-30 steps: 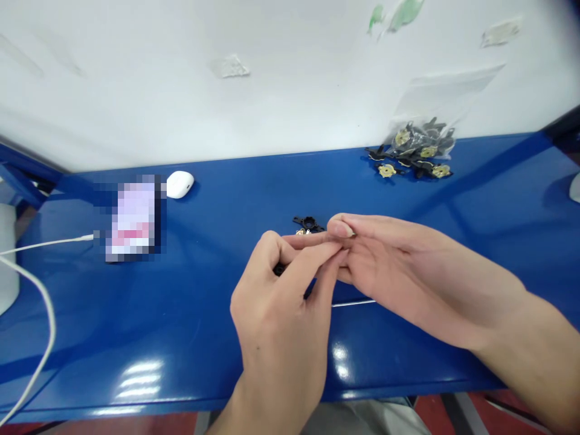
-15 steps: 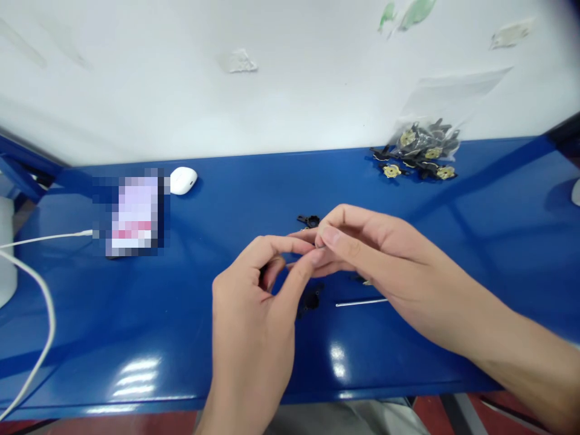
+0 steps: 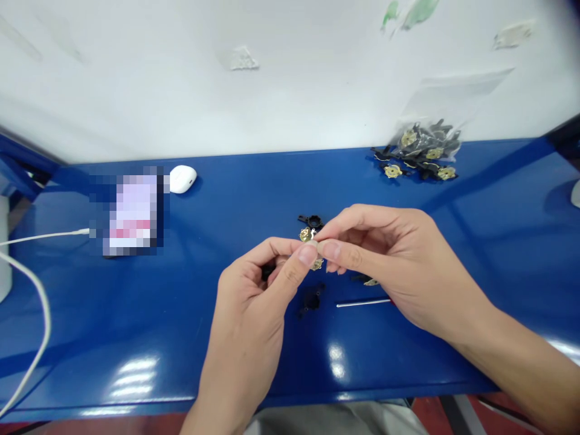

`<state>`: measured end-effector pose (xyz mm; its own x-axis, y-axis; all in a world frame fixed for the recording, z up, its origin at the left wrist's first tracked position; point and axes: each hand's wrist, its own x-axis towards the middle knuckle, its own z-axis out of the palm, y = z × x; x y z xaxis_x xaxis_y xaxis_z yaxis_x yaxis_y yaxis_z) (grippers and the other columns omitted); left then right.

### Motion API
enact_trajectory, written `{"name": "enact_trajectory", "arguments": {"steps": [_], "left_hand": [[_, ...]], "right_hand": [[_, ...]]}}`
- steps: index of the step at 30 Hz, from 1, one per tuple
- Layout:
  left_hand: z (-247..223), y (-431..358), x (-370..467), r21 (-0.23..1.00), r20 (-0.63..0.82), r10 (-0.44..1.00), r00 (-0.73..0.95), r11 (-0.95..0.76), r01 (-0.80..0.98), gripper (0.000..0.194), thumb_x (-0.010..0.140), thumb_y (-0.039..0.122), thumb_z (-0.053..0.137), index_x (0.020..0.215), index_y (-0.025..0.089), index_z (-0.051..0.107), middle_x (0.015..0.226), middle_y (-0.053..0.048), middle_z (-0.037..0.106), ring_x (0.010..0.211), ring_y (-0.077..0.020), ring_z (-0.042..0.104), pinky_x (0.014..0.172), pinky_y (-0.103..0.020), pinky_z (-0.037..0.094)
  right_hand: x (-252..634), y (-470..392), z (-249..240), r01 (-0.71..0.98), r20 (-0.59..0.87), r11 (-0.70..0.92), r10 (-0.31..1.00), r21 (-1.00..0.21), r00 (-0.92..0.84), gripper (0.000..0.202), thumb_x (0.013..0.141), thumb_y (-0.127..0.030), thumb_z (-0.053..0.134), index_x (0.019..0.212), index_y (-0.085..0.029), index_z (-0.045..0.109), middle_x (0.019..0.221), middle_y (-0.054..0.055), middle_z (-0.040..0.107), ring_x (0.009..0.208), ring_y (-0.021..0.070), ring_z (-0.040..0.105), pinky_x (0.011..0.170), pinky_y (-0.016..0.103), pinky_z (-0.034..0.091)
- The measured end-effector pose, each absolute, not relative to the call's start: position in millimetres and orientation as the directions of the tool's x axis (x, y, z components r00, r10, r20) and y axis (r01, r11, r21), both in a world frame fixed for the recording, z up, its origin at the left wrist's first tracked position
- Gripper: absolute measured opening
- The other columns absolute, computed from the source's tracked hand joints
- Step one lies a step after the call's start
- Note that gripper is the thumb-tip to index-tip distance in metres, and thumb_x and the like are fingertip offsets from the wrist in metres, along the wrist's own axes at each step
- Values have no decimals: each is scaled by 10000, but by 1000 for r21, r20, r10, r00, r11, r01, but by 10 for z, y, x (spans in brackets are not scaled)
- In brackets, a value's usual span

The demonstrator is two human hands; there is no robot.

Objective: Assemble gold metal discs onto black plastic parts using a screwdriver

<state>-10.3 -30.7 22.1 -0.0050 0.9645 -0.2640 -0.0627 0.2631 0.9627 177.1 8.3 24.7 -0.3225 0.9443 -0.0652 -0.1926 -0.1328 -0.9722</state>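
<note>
l. hand (image 3: 251, 302): thumb + forefinger closed in a pinch, tips meeting those of r. hand (image 3: 399, 260), likewise pinched, above the blue table (image 3: 244, 199). item btwn tips, if any, hidden; can't make out. dark patch in curl of l. fingers, unidentified.

parts near hands: black ring (image 3: 312, 221) w/ side arm, on table just beyond fingertips; gold plate (image 3: 305, 234) just in front of it. second gold plate (image 3: 316, 264) shows right below tips, partly covered; unclear if held or on table. black bracket (image 3: 312, 299) on table, nearer the person. black-and-gold part (image 3: 370, 281) partly under r. hand; thin metal rod (image 3: 362, 303) beside it, trace of red at r. end.

far r.: clear bag (image 3: 430, 140) of similar parts against white wall (image 3: 294, 103), loose pile (image 3: 393, 171) in front. far l.: pixelated phone (image 3: 133, 208), white cable (image 3: 45, 240), white case (image 3: 182, 179) just beside phone.
</note>
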Motion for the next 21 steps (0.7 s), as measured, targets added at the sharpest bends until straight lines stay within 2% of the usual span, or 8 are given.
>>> {"name": "enact_trajectory", "arguments": {"steps": [4,7,10,12,16,19,21], "left_hand": [[263,-299,-83,908,-331,943,33,328,-261,368,1105,437,759,817,218,686,775,34,408,707,-154,301,616,-242,370],[295,-289,-99,793,-406,908,103,407,-454,161,1053,253,643,953,198,756,936,-33,562,809,-171,461,664,-245,478],[303,-290,-142,762,-441,885,146,456,-460,271,959,99,600,1105,163,819,1114,-100,673,997,-210,607,764,-248,565],[304,-298,-168,784,-444,887,124,452,-426,307,989,69,599,1161,150,839,1146,-113,714,1052,-218,652,807,-236,593],[309,-317,-196,813,-413,905,103,417,-406,240,1065,120,655,1209,142,845,1033,-97,782,904,-186,705,766,-230,627],[294,-326,-203,851,-373,920,121,391,-352,162,1095,191,725,1230,180,813,821,-43,799,698,-151,710,641,-210,597],[275,-330,-203,866,-356,924,136,381,-323,73,1105,251,759,1163,214,782,726,-16,798,571,-136,690,546,-201,546]], "right_hand": [[1769,71,231,-164,-57,-106,959,-981,-277,85,959,-186,941,968,-253,889,861,-45,808,796,66,728,743,124,610],[1790,77,187,-189,-40,-89,967,-978,-251,79,1027,-327,893,1018,-255,864,992,-3,855,884,105,784,804,181,651],[1815,101,164,-288,-42,-135,951,-948,-307,109,1062,-347,856,1038,-241,844,1085,23,888,965,119,834,833,185,668],[1823,120,171,-333,-51,-169,941,-928,-333,123,1060,-334,859,1016,-223,834,1045,14,883,921,101,829,791,164,660],[1823,138,199,-421,-95,-257,924,-870,-370,152,1040,-309,877,953,-205,807,947,-18,852,776,65,778,659,126,627],[1827,142,206,-463,-109,-313,903,-829,-415,139,1032,-281,878,941,-207,803,876,-31,831,707,53,741,609,106,609],[1829,150,209,-480,-118,-338,895,-809,-431,144,1024,-278,881,927,-206,804,846,-31,816,669,49,718,584,98,601]]}}
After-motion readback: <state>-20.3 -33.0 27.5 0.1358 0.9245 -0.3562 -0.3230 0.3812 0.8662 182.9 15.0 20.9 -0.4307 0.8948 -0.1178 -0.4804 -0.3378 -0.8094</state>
